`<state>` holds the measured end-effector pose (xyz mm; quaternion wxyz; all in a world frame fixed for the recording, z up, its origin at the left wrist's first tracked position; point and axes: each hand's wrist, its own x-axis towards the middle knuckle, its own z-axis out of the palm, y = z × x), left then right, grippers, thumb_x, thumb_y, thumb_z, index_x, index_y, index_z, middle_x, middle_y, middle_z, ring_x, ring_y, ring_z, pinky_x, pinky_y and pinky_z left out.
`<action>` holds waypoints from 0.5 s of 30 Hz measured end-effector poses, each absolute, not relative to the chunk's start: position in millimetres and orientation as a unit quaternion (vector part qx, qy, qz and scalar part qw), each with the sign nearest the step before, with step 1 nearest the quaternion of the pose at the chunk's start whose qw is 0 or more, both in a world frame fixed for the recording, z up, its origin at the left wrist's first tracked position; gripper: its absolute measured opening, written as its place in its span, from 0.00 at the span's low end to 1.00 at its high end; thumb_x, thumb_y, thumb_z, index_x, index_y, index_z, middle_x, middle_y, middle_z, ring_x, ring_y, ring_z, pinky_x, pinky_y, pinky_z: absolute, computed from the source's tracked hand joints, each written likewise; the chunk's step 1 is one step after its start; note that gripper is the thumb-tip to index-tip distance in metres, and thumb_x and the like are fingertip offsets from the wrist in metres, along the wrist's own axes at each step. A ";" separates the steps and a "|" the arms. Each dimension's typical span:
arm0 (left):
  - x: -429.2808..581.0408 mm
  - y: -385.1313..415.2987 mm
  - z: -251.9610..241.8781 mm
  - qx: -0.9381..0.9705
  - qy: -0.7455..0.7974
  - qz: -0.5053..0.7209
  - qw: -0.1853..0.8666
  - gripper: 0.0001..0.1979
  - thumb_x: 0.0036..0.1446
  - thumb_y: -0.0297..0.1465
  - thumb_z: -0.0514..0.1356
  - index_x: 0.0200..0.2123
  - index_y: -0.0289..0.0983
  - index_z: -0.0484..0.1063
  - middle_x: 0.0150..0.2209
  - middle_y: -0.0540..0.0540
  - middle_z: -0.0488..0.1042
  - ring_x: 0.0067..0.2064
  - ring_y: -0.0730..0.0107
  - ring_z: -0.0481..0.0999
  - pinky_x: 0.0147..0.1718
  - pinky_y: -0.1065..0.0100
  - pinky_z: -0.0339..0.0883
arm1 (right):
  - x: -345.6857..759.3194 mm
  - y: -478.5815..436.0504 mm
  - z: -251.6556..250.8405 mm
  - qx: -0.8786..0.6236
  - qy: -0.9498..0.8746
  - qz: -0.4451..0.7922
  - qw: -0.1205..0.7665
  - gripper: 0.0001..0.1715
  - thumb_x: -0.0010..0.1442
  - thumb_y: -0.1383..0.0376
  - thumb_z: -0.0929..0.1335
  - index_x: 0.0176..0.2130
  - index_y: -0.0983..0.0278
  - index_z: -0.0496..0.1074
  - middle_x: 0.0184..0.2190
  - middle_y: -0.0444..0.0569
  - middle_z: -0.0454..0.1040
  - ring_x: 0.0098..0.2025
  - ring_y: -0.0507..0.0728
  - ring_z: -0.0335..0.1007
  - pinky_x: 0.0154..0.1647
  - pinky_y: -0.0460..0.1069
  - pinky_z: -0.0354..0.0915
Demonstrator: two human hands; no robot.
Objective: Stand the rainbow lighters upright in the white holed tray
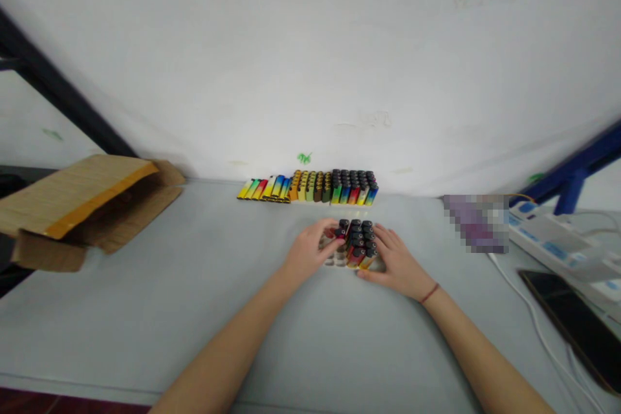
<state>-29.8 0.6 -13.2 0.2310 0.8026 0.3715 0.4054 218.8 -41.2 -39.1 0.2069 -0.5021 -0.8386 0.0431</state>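
Observation:
In the head view, a clear tray (334,262) with round-edged slots lies on the table in front of me. Several black-topped lighters (356,255) stand upright in its right part, while slots at the left front hold none. My left hand (313,242) pinches a lighter (341,233) with a dark top and a reddish body at the tray's left side; its lower part is hidden. Beside the tray's right edge rests my right hand (395,259), fingers stretched out and apart along the side, with a red string round the wrist.
Against the wall stand upright rows of black-topped lighters (353,187) and yellow-green lighters (310,186), with several lighters lying flat (264,187) to their left. An open cardboard box (92,200) lies left. A power strip (563,239), cable and black phone (572,323) are right.

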 end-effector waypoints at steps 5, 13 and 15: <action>-30.7 -1.1 -9.2 0.823 0.339 0.420 0.178 0.10 0.64 0.35 0.58 0.45 0.39 0.75 0.45 0.42 0.77 0.47 0.64 0.77 0.50 0.61 0.71 | 218.7 -41.7 -38.9 -0.502 -0.838 0.043 0.209 0.49 0.57 0.39 0.68 0.65 0.66 0.61 0.64 0.67 0.64 0.67 0.75 0.56 0.65 0.72 0.55; -60.8 21.1 15.2 0.773 0.443 0.451 0.051 0.16 0.66 0.36 0.53 0.51 0.39 0.75 0.48 0.41 0.77 0.52 0.62 0.74 0.56 0.59 0.65 | 220.5 -41.0 -41.7 -0.505 -0.838 0.044 0.204 0.50 0.57 0.38 0.68 0.66 0.65 0.60 0.64 0.66 0.64 0.68 0.75 0.55 0.65 0.73 0.54; -87.8 44.0 20.8 0.682 0.546 0.486 0.025 0.18 0.67 0.35 0.49 0.51 0.37 0.75 0.47 0.40 0.77 0.51 0.61 0.74 0.55 0.60 0.65 | 220.7 -41.1 -41.7 -0.507 -0.837 0.044 0.199 0.50 0.58 0.37 0.67 0.65 0.66 0.60 0.64 0.67 0.63 0.68 0.75 0.55 0.65 0.73 0.54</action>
